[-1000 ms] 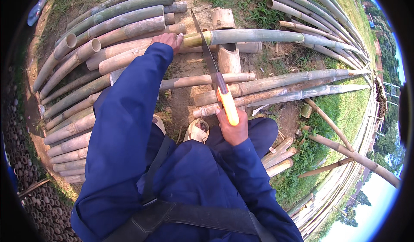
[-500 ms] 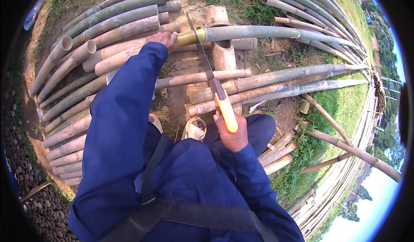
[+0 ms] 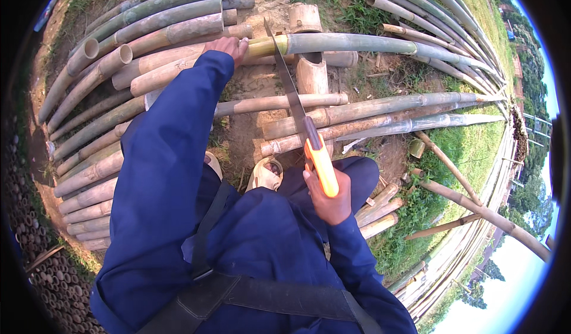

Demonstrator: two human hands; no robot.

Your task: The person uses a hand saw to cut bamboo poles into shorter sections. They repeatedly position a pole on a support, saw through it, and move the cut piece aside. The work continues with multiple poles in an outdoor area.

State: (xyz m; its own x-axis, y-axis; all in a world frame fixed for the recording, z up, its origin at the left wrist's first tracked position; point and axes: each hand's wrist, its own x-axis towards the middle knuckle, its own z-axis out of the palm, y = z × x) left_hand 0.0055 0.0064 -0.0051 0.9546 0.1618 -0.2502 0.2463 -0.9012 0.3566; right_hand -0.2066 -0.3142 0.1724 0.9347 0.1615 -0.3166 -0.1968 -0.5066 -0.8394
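Note:
A long green bamboo pole [image 3: 357, 43] lies across a notched bamboo support [image 3: 311, 75]. My left hand [image 3: 229, 49] is closed around the pole's yellowish near-left end. In my right hand [image 3: 331, 198] is the orange handle of a handsaw [image 3: 289, 90]. Its long blade slants up and away to the left and crosses the pole just right of my left hand, by a ring-like joint. Whether the teeth have cut into the bamboo cannot be made out.
Cut bamboo lengths [image 3: 89, 176] are stacked at the left. More long poles [image 3: 380, 115] lie right of the support, and others [image 3: 416, 13] at the far right. My sandalled foot [image 3: 265, 173] stands close below. A frame of bamboo posts [image 3: 482, 212] rises at the right.
My right hand has drawn the saw back toward me and slightly right, so the handle sits lower. My left hand keeps its hold on the pole.

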